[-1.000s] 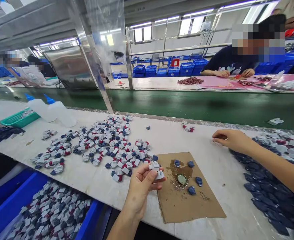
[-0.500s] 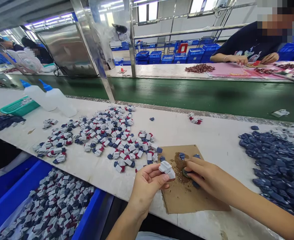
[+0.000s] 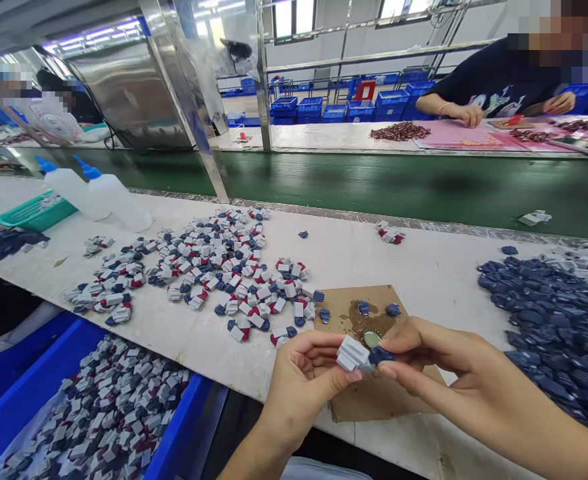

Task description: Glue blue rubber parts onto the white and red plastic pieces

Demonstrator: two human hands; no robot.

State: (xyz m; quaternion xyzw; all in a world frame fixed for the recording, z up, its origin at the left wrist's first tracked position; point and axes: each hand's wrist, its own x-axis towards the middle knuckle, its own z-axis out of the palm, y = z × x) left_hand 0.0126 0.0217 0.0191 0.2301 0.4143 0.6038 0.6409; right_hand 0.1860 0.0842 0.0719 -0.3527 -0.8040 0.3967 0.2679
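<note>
over cardboard [image 3: 374, 402] edge, hands [image 3: 301, 381] pinch pieces [image 3: 354, 353]

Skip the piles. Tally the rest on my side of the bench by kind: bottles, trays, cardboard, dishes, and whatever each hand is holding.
Bottles with blue caps: 2
Green tray: 1
Cardboard sheet: 1
Round dish on the cardboard: 1
White ridged piece in the left hand: 1
Blue piece in the right hand: 1
Total: 7

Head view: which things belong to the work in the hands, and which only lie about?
In use: left hand, white piece, right hand, blue piece, small cap, cardboard.
Lying about: squeeze bottles, teal tray, green belt.
</note>
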